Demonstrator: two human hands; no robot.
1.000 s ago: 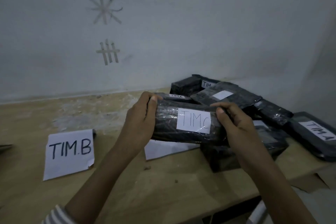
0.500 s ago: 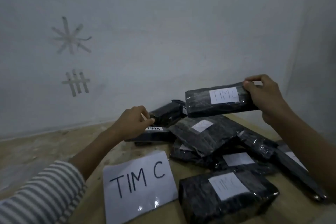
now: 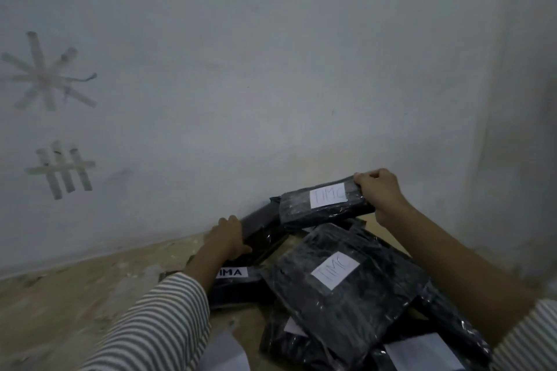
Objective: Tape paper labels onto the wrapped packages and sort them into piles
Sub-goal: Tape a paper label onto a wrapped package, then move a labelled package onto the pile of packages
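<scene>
My right hand [image 3: 380,193] grips the right end of a black wrapped package [image 3: 304,211] with a white "TIM C" label, holding it low over the back of the pile by the wall. My left hand [image 3: 226,237] grips the end of another black package [image 3: 259,224] that leans against the wall. A large black package with a "TIM C" label [image 3: 343,283] lies on top of the pile in front. Beside my left forearm lies a package labelled "TIM A" [image 3: 238,286].
Several more black wrapped packages [image 3: 422,352] are heaped at the lower right on the wooden table [image 3: 75,295]. A white paper sheet [image 3: 224,352] lies at the bottom edge. Strips of tape [image 3: 60,170] stick to the wall at the left.
The view swung right toward the pile. My right hand carried the "TIM C" package alone from in front of me to the back of the pile. My left hand let go and took hold of another package.
</scene>
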